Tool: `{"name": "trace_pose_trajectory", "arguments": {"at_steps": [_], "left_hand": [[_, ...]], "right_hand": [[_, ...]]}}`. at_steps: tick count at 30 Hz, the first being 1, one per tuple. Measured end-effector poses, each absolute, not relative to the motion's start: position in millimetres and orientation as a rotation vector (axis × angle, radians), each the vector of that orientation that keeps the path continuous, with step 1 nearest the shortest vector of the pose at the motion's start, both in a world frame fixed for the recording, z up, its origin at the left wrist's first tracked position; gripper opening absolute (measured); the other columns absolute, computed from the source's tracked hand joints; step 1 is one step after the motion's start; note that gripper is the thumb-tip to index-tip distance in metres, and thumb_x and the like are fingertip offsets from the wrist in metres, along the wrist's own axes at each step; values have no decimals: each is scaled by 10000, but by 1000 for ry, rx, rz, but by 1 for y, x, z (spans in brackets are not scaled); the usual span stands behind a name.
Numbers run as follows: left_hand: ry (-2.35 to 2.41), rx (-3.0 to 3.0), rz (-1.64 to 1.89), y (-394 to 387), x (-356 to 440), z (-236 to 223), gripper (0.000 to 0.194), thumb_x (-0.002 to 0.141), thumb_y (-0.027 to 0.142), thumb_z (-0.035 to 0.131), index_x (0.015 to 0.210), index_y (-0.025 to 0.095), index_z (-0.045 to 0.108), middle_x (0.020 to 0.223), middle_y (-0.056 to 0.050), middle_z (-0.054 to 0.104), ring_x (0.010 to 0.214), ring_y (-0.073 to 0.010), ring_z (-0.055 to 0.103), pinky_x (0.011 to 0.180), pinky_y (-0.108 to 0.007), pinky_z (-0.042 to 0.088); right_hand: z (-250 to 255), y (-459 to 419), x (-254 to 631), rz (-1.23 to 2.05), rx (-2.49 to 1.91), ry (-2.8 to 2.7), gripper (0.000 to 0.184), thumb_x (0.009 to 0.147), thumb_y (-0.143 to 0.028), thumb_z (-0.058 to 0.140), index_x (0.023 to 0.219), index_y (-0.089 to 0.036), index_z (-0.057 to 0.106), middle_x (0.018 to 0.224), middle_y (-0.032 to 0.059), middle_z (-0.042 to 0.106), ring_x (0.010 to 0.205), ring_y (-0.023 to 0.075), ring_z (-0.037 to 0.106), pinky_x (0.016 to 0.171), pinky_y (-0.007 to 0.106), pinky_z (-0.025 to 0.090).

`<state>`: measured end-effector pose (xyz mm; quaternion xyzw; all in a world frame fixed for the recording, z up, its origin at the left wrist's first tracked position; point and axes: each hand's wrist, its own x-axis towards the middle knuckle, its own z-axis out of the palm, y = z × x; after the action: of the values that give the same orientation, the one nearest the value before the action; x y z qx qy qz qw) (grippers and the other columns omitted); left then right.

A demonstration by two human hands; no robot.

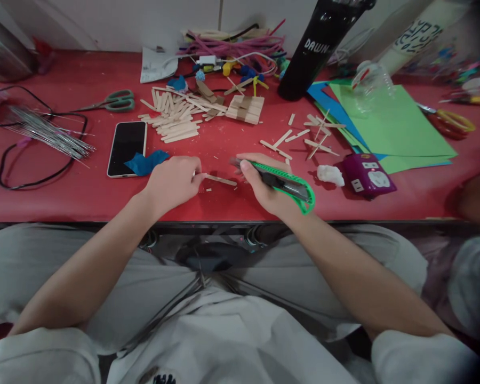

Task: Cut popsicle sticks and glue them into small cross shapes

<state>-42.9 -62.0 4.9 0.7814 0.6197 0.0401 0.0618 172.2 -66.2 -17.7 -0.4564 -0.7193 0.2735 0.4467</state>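
Note:
My left hand [175, 182] is closed on one end of a wooden craft stick [222, 180], which lies low over the red tabletop and points right. In my right hand [264, 184] is a green utility knife [292, 186], its handle angled back over the wrist. The knife's front end is blurred, close to the stick's free end; whether it touches the stick I cannot tell. Tiny wood scraps [208, 190] lie beside the stick. Just left of my left hand, a crumpled blue piece [147, 161] partly covers a phone [127, 146].
Behind my hands lies a pile of craft sticks [176, 114], with a joined stick panel [245, 109] beside it. Scissors [116, 101] and wires [50, 130] lie left. To the right are a purple socket block [368, 176], green paper [400, 125] and a black bottle [320, 50].

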Motion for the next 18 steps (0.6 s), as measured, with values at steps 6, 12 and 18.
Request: {"name": "trace_pose_trajectory", "arguments": {"at_steps": [6,12,18], "left_hand": [[1728,2404,216,-59,-51,0,257,908,341,516,1107,211,615,1031,-73,727,954,-265,671,682,-324,452],[1574,2483,265,-57,-52,-6,277,937,324,455,1117,208,630,1065,-82,703,994,-251,648,782,-338,470],[1527,2447,259,-57,-51,-4,205,905,305,505,993,204,660,978,-58,710,913,-236,645,730,-324,445]], "right_hand": [[-29,-70,169,1149,-1073,-1596,349,926,-516,575,1035,-210,702,804,28,746,711,160,730,671,280,601],[-34,-74,164,1220,-1086,-1467,359,883,-547,622,1020,-223,693,821,25,741,771,172,746,685,281,621],[-40,-66,164,1062,-1087,-1539,341,913,-513,595,1075,-226,682,1010,59,751,865,196,743,802,353,619]]}}
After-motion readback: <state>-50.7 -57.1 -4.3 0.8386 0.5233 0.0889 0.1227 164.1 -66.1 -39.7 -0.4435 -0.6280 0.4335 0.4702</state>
